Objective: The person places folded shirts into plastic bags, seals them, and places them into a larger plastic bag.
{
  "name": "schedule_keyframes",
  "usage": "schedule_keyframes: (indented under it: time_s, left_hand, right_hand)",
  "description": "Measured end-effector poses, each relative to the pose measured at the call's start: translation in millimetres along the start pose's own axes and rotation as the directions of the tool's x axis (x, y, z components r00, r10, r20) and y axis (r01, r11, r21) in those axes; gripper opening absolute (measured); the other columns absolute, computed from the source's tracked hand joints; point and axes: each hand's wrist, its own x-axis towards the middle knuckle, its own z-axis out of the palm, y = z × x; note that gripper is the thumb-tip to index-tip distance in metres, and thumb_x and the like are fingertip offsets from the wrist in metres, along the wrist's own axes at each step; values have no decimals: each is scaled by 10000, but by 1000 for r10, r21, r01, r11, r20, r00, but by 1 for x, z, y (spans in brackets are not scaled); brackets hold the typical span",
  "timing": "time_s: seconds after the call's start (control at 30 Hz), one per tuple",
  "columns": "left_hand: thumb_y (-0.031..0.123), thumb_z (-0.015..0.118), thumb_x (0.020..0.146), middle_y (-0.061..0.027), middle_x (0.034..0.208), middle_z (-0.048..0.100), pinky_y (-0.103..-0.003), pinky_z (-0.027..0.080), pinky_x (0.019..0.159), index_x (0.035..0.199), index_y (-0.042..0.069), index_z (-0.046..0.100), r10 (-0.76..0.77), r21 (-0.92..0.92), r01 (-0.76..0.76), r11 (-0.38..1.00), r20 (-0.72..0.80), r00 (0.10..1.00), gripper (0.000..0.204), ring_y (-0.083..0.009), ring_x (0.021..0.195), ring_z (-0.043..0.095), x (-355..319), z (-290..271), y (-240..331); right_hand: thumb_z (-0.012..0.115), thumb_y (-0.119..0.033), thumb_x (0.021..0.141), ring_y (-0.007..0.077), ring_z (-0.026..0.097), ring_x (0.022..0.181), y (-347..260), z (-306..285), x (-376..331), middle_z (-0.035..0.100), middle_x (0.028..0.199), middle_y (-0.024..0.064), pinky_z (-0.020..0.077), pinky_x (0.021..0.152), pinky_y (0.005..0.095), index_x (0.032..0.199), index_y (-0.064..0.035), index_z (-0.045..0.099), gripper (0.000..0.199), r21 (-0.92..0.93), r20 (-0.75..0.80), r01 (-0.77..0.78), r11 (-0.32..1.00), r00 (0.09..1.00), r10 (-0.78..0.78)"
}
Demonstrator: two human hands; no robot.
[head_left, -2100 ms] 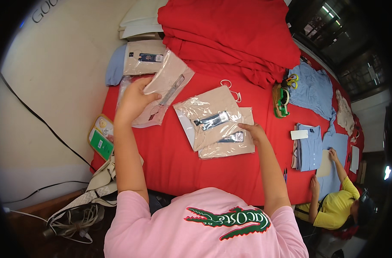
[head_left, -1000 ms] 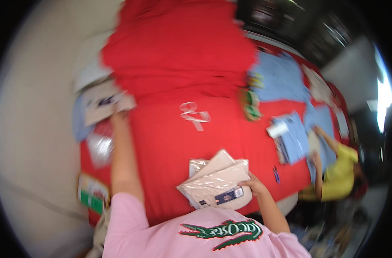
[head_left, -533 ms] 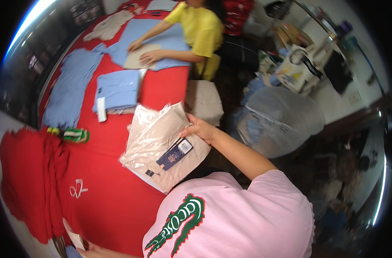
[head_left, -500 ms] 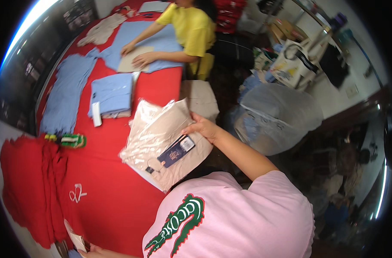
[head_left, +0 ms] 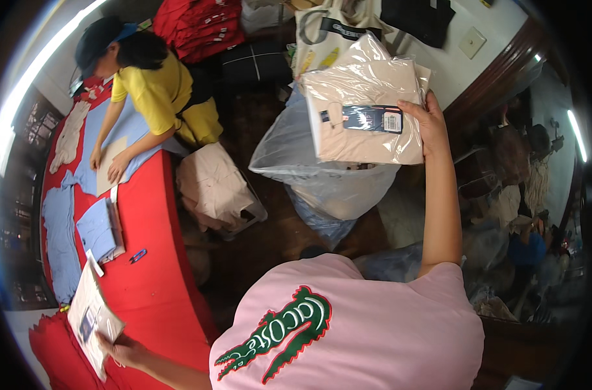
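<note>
right hand [head_left: 434, 127] with fingers [head_left: 411, 110] clenched on plastic-wrapped beige garments [head_left: 361, 84], far right before a translucent bag [head_left: 283, 154], left hand [head_left: 124, 352] with fingers grasping a beige packet [head_left: 101, 311], near left over a red tabletop [head_left: 143, 289], yellow-clad person [head_left: 150, 97] far left

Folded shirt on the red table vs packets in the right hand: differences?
Colour: the shirt is light blue, the packets beige.
Place: the shirt lies on the red table, the packets are up in the right hand.
Wrap: the packets have shiny clear plastic; none shows on the shirt.
Both look folded.
</note>
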Motion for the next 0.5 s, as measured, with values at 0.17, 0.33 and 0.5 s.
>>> schedule_keyframes:
  time_s: [0.17,0.33,0.5]
  left_hand:
    - [292,609,1038,-124,1414,611,-438,418,1140,1343,-9,648,-313,-145,331,933,133,940,431,-275,1310,570,-89,98,-38]
    - [283,648,1011,-118,1375,606,-468,475,1092,1331,-7,629,-375,-7,387,922,225,899,432,-278,1290,581,-166,165,-55]
    - [244,681,987,-160,1365,600,-476,587,966,1372,-40,559,-494,9,528,849,368,788,493,-314,1217,629,-198,218,-43]
  right_hand:
    - [791,-2,797,250,729,936,52,-94,51,699,1107,173,603,820,368,1332,46,538,593,-381,-45,-117,917,993,108]
    - [834,-32,703,283,719,943,149,-145,71,704,1104,194,568,824,377,1282,68,587,637,-481,-123,-337,809,940,318]
    - [787,-17,779,302,717,969,214,-170,85,712,1122,175,557,889,372,1425,-1,534,694,-601,-119,-343,722,932,344]
